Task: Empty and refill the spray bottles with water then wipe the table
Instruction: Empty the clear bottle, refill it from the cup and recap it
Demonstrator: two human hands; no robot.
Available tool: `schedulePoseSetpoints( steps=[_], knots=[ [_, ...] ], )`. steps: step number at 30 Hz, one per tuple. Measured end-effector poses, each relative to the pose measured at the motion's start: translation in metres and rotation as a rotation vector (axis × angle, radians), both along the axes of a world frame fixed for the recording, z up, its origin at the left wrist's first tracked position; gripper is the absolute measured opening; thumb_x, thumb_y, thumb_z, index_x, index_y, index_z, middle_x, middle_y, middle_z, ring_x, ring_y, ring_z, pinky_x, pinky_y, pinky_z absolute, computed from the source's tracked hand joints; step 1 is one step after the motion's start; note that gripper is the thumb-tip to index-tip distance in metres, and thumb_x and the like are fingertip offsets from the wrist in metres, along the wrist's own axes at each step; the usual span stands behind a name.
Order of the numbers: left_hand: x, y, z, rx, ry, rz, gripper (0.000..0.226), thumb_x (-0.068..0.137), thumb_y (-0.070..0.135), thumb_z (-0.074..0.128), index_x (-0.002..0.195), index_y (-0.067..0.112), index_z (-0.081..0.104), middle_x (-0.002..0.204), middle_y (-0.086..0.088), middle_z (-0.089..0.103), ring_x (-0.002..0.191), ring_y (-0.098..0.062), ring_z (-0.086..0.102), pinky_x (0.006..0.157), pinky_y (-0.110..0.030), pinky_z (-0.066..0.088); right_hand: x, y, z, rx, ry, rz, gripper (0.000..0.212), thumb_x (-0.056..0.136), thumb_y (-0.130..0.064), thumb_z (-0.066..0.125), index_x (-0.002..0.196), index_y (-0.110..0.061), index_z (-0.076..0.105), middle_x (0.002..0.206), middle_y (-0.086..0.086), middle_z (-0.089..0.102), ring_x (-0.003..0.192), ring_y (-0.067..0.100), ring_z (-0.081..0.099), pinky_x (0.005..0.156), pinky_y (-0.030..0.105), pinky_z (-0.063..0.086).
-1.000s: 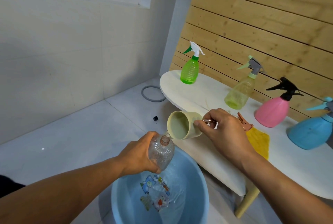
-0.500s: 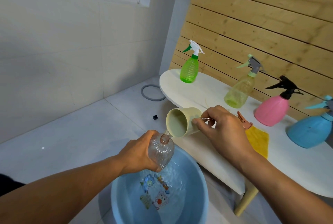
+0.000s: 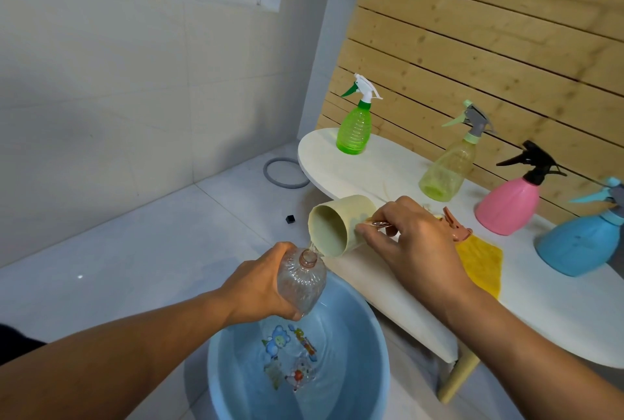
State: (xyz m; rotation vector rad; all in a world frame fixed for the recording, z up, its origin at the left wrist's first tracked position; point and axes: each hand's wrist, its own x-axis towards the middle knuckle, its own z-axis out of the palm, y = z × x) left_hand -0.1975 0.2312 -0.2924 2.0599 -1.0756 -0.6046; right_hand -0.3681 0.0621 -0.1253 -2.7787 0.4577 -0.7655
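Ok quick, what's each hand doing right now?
Left hand: closed around the clear bottle, held over the basin.
Right hand: closed on the cup, tipped toward the bottle's mouth.

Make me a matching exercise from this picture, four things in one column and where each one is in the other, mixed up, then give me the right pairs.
Things:
1. clear bottle
2. beige cup
3. yellow cloth
4. grey ring

Places:
A. lying flat on the white table
B. on the floor by the wall
C. gripped by the left hand over the blue basin
D. tipped by the right hand, pouring water

Pairs: 1-C, 2-D, 3-A, 4-B
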Motion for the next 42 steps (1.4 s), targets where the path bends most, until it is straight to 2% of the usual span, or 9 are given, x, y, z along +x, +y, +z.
schedulePoseSetpoints(
  steps=[8, 14, 21, 25, 28, 31, 35, 38, 42],
  knots=[
    [0.000, 0.000, 0.000, 0.009, -0.009, -0.011, 0.112, 0.047, 0.058, 0.098, 0.137, 0.052, 0.031, 0.122, 0.023, 0.061, 0.110, -0.008, 0.063, 0.084, -0.019, 0.052, -0.001, 0.002, -0.001, -0.081, -0.007, 0.047, 0.021, 0.092, -0.033, 0.072, 0.090, -0.013, 0.072, 0.085, 0.002, 0.059, 0.080, 0.023, 0.057, 0.064, 0.039, 0.047],
    [0.000, 0.000, 0.000, -0.003, -0.002, -0.015, 0.112, 0.048, 0.057, 0.099, 0.137, 0.052, 0.031, 0.122, 0.025, 0.060, 0.110, -0.007, 0.063, 0.086, -0.020, 0.053, -0.002, 0.000, -0.007, -0.200, -0.024, 0.079, 0.021, 0.091, -0.032, 0.074, 0.087, -0.012, 0.071, 0.083, 0.002, 0.058, 0.078, 0.025, 0.058, 0.061, 0.035, 0.046],
    [0.000, 0.001, -0.001, -0.019, 0.016, -0.019, 0.108, 0.049, 0.056, 0.097, 0.133, 0.058, 0.028, 0.117, 0.031, 0.057, 0.104, -0.001, 0.062, 0.074, -0.011, 0.048, -0.002, -0.001, -0.012, -0.327, -0.060, 0.161, 0.017, 0.093, -0.032, 0.073, 0.090, -0.016, 0.070, 0.085, 0.000, 0.059, 0.077, 0.026, 0.059, 0.060, 0.036, 0.050],
    [0.000, 0.000, -0.002, -0.042, 0.029, -0.024, 0.106, 0.053, 0.048, 0.097, 0.135, 0.057, 0.029, 0.120, 0.028, 0.057, 0.107, -0.006, 0.064, 0.081, -0.019, 0.056, -0.002, -0.001, -0.015, -0.304, -0.061, 0.166, 0.018, 0.093, -0.033, 0.073, 0.090, -0.015, 0.070, 0.086, 0.000, 0.060, 0.077, 0.026, 0.059, 0.059, 0.038, 0.050],
    [0.000, 0.000, -0.002, -0.064, 0.069, -0.025, 0.105, 0.054, 0.042, 0.096, 0.134, 0.056, 0.031, 0.124, 0.024, 0.058, 0.112, -0.008, 0.064, 0.091, -0.032, 0.061, 0.002, -0.001, -0.019, -0.175, -0.050, 0.084, 0.020, 0.092, -0.037, 0.073, 0.089, -0.018, 0.070, 0.083, -0.003, 0.059, 0.077, 0.020, 0.059, 0.059, 0.036, 0.048],
    [0.001, 0.002, -0.005, -0.078, 0.120, -0.020, 0.102, 0.054, 0.036, 0.096, 0.133, 0.054, 0.033, 0.125, 0.021, 0.059, 0.114, -0.008, 0.064, 0.094, -0.036, 0.060, 0.009, -0.006, -0.030, 0.116, -0.056, -0.048, 0.019, 0.090, -0.042, 0.073, 0.083, -0.025, 0.067, 0.080, -0.009, 0.059, 0.073, 0.008, 0.056, 0.061, 0.031, 0.044],
    [0.003, 0.005, -0.011, -0.098, 0.177, -0.006, 0.105, 0.056, 0.030, 0.098, 0.137, 0.049, 0.034, 0.130, 0.018, 0.055, 0.119, -0.009, 0.061, 0.098, -0.033, 0.058, 0.019, -0.023, -0.055, 0.435, -0.014, -0.200, 0.028, 0.089, -0.048, 0.071, 0.074, -0.026, 0.062, 0.070, -0.008, 0.062, 0.065, 0.007, 0.054, 0.055, 0.028, 0.034],
    [0.006, 0.009, -0.016, -0.124, 0.206, 0.017, 0.110, 0.054, 0.027, 0.097, 0.143, 0.046, 0.035, 0.134, 0.015, 0.056, 0.122, -0.010, 0.060, 0.100, -0.032, 0.057, 0.031, -0.038, -0.081, 0.616, 0.040, -0.288, 0.034, 0.089, -0.047, 0.072, 0.069, -0.021, 0.061, 0.059, -0.007, 0.057, 0.056, 0.012, 0.049, 0.054, 0.028, 0.034],
    [0.010, 0.011, -0.023, -0.132, 0.214, 0.040, 0.107, 0.053, 0.023, 0.098, 0.141, 0.044, 0.040, 0.130, 0.017, 0.059, 0.118, -0.005, 0.062, 0.097, -0.026, 0.056, 0.044, -0.052, -0.126, 0.753, 0.205, -0.349, 0.043, 0.092, -0.041, 0.071, 0.061, -0.016, 0.053, 0.058, -0.002, 0.052, 0.055, 0.017, 0.044, 0.057, 0.030, 0.037]
  ],
)
